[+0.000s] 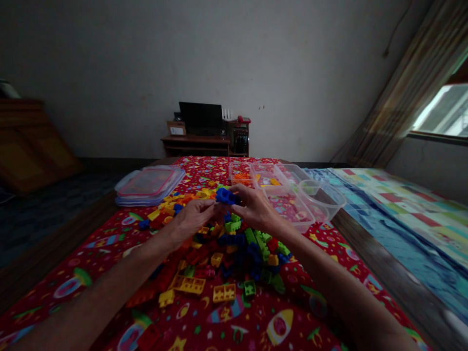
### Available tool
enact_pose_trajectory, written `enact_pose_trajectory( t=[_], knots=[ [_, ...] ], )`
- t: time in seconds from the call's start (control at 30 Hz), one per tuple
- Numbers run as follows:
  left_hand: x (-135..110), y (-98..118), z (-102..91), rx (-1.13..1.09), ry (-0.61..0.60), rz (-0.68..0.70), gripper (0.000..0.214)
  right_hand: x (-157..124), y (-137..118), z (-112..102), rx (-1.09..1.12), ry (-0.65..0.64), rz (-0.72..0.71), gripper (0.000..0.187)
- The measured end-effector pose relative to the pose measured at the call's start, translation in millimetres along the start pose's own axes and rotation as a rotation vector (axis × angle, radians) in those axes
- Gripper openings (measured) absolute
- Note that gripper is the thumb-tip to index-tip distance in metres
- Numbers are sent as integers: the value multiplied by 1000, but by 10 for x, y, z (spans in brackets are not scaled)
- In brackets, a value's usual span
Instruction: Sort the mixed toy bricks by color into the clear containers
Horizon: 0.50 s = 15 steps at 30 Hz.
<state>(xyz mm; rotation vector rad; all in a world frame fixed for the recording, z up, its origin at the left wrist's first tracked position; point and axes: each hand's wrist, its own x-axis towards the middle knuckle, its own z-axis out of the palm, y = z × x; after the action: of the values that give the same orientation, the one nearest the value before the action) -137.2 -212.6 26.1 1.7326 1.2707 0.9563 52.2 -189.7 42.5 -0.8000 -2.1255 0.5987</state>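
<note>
Over a heap of toy building bricks, my right hand (254, 204) is closed on a blue toy brick (225, 196), thumb below and fingers behind it. My left hand (193, 217) has its thumb and fingers pinched together right at the left end of that brick. What lies between the left fingertips is too dim to make out. Beneath both hands spread loose bricks: a long yellow brick (189, 284), a yellow brick with star-shaped hollows (224, 293), a small green brick (249, 287), and several green bricks (261, 243) on the right.
A red patterned tablecloth (252, 331) covers the table. Stacked lids (149, 183) lie at the back left. Clear plastic boxes (288, 178), some holding orange and yellow bricks, stand at the back right beside a round clear tub (325, 195). A bed (402, 209) is along the right.
</note>
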Motion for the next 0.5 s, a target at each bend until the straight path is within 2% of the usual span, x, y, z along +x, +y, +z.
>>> enact_pose_trajectory(
  t=[0.13, 0.23, 0.4, 0.5],
  knots=[
    [47, -119, 20, 41, -47, 10, 63, 7, 14, -26, -92, -24, -19, 27],
    [62, -165, 9, 74, -74, 36, 63, 8, 1, -31, -102, -56, -11, 21],
    [55, -140, 19, 120, -120, 78, 61, 4, -41, -41, -136, -120, 0, 11],
    [36, -74, 16, 154, -125, 84, 59, 12, 12, -123, -274, -88, -13, 14]
  ],
)
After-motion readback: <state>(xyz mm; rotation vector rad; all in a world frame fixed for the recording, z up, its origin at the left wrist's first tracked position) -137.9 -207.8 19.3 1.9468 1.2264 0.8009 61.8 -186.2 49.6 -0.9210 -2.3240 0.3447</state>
